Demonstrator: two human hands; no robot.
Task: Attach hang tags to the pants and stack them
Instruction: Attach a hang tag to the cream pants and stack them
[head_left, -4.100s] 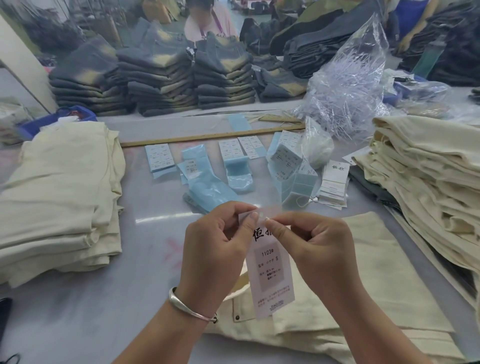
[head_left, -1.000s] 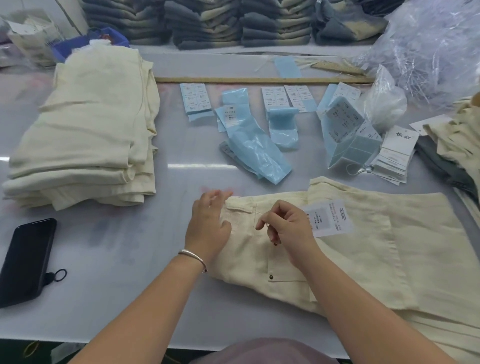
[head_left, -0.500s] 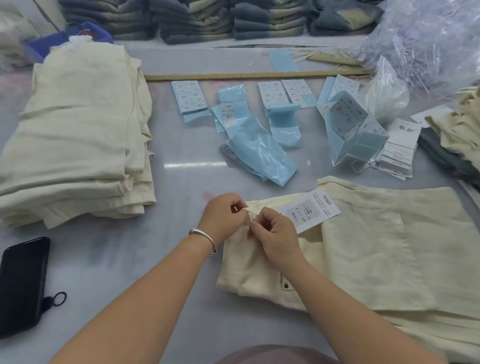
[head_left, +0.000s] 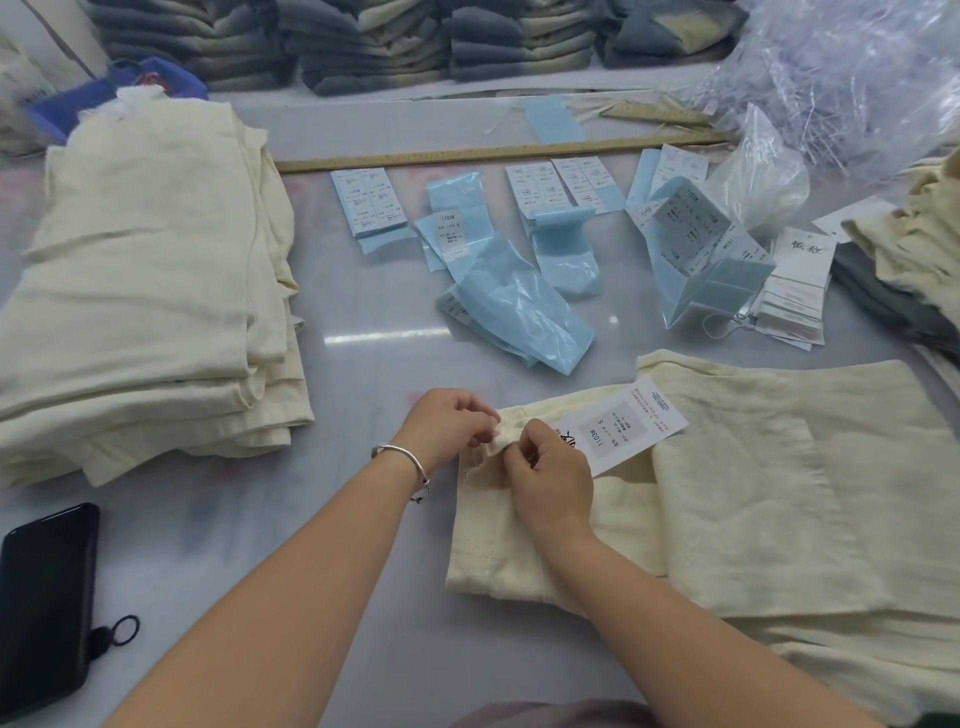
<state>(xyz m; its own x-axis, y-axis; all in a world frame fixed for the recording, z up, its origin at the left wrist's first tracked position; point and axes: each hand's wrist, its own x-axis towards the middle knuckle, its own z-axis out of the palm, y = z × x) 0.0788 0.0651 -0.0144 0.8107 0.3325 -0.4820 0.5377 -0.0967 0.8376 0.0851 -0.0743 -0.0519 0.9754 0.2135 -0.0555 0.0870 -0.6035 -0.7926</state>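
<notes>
Since half a second ago my hands have barely shifted: my left hand (head_left: 451, 422) and right hand (head_left: 551, 470) both pinch the waistband of the pants (head_left: 779, 499) at lower right on the desk (head_left: 363, 374), the hang tag (head_left: 621, 423) lying beside my right fingers.

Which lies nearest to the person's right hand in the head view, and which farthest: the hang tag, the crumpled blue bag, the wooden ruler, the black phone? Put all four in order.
From the right hand:
1. Hang tag, just right of the fingers, on the pants.
2. Crumpled blue bag, beyond the hands at mid-table.
3. Black phone, at the near left edge.
4. Wooden ruler, across the far side of the table.
Phone and ruler are close to call.
</notes>
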